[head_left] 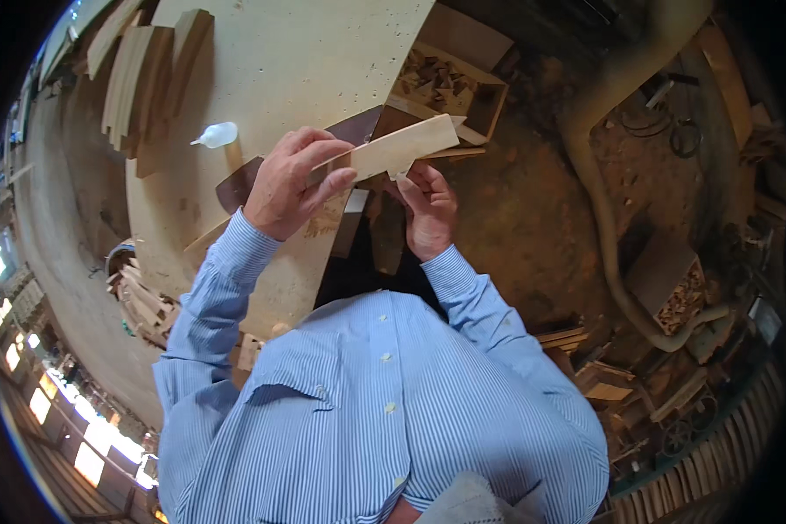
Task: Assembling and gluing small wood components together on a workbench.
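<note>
My left hand (290, 182) grips a flat, pale wooden piece (402, 147) by its left end and holds it up in front of my chest, above the edge of a light workbench (297, 61). My right hand (428, 205) is under the piece's middle, fingers curled, touching its lower edge near a small notch. Both sleeves are blue-and-white striped. A small white squeeze bottle (215, 135) lies on the bench just left of my left hand.
Curved wooden slats (140, 74) are stacked at the bench's left. A wooden box of offcuts (450, 87) sits behind the held piece. A thick hose (598, 201) runs over the dirt floor to the right, near another box of scraps (677, 293).
</note>
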`<state>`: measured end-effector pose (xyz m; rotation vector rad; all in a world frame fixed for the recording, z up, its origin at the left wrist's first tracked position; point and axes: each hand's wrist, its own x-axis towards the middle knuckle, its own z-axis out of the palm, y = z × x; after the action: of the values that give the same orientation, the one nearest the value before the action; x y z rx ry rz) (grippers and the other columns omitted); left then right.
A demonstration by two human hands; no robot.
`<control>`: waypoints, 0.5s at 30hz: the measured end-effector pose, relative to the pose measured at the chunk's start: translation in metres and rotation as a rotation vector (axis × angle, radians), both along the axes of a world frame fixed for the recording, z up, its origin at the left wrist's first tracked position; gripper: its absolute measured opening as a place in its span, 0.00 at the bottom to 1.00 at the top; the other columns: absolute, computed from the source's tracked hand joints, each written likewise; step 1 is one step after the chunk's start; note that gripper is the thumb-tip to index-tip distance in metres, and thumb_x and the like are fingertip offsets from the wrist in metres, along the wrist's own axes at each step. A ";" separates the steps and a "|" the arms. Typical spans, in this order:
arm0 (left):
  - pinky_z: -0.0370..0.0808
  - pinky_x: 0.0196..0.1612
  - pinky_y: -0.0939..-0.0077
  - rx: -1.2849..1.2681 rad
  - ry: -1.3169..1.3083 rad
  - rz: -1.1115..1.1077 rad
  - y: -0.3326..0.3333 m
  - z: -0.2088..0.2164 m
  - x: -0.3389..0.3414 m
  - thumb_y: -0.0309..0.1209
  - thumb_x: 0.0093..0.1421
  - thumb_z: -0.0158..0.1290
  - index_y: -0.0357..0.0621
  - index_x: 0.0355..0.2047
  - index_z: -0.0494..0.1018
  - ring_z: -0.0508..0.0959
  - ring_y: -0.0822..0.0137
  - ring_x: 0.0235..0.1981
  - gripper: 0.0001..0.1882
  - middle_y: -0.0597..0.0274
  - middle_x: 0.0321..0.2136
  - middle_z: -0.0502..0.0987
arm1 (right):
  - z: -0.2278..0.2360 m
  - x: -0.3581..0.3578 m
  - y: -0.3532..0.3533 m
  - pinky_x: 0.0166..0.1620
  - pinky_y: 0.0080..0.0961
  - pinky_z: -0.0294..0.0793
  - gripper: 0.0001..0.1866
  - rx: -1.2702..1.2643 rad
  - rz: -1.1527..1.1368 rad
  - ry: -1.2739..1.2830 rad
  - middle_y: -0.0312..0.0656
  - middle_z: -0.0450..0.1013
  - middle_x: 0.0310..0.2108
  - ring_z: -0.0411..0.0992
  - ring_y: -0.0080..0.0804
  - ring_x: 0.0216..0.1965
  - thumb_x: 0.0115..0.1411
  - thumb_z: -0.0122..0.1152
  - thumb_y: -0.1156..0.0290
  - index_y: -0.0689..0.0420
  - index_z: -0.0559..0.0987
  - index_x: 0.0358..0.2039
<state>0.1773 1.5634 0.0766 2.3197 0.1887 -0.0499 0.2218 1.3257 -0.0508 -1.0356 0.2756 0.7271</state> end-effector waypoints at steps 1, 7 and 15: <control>0.79 0.52 0.61 -0.023 -0.008 0.015 0.001 -0.002 0.002 0.35 0.67 0.65 0.40 0.52 0.82 0.81 0.52 0.47 0.17 0.51 0.46 0.80 | 0.004 0.000 0.003 0.60 0.39 0.82 0.21 -0.023 0.015 -0.008 0.45 0.81 0.55 0.81 0.34 0.55 0.69 0.67 0.78 0.63 0.77 0.61; 0.81 0.46 0.61 -0.176 0.015 0.015 0.020 -0.011 0.015 0.36 0.69 0.62 0.39 0.48 0.82 0.83 0.52 0.43 0.14 0.52 0.42 0.81 | -0.002 0.003 0.019 0.59 0.31 0.79 0.22 0.014 -0.144 -0.057 0.44 0.81 0.52 0.80 0.32 0.51 0.65 0.70 0.78 0.64 0.78 0.59; 0.80 0.43 0.64 -0.301 0.091 -0.041 0.025 -0.025 0.036 0.25 0.72 0.55 0.38 0.52 0.81 0.83 0.55 0.39 0.11 0.52 0.40 0.79 | 0.007 -0.007 0.019 0.60 0.38 0.80 0.26 -0.086 -0.207 0.005 0.42 0.80 0.55 0.80 0.35 0.56 0.61 0.75 0.77 0.60 0.77 0.59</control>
<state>0.2133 1.5883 0.0516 2.0220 0.1669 -0.1923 0.2147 1.3451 -0.0437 -1.0690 0.4147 0.5343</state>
